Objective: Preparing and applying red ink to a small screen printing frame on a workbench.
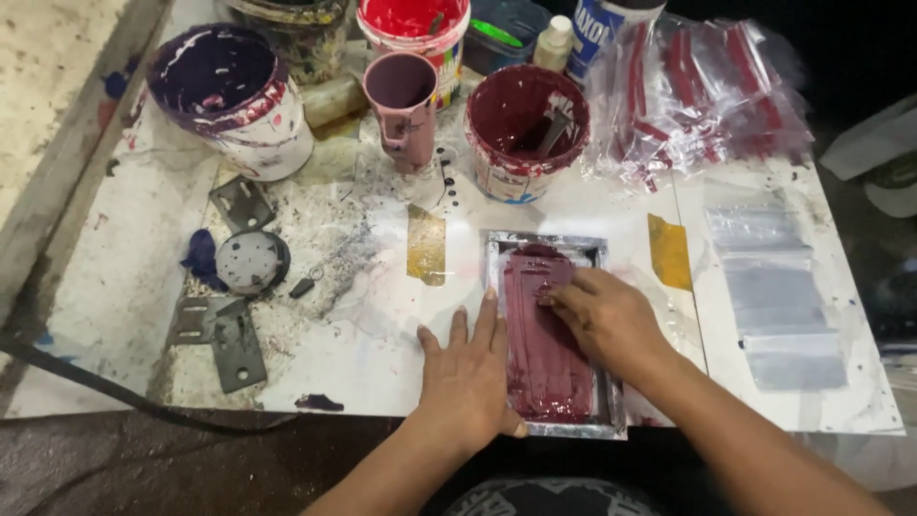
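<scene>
Near the table's (124, 287) front edge, right of its middle, lies a small metal-framed screen (552, 334) smeared with thick maroon ink. The left hand (468, 368) lies flat and spread on the table, its thumb side pressed against the frame's left rail. The right hand (607, 315) is curled narrow on the upper part of the screen, fingertips pinched on something at the ink; what it grips is hidden, so it cannot be told whether it holds a blade or only presses.

The frame looks light and stiff, likely to slide on the glossy, ink-marked top unless it is braced. Its mesh is probably thin and easily dented, and the wet ink would make it slippery, so the bare metal rails at the sides and the near corners seem the safest places to hold.

The frame's near end sits right at the front edge, leaving little room that way. Behind it, towards the back edge, stand a maroon tub (525, 129) with a tool in it, a pink cup (403, 105), a purple bucket (234, 96) and a red tub (413, 29). Bagged packets (697, 96) fill the back right corner, and flat clear bags (778, 287) lie along the right edge. Metal brackets (220, 334) and a round disc (250, 261) sit towards the left. The open room is the strip between the frame and the clear bags, and the patch just left of the left hand.
</scene>
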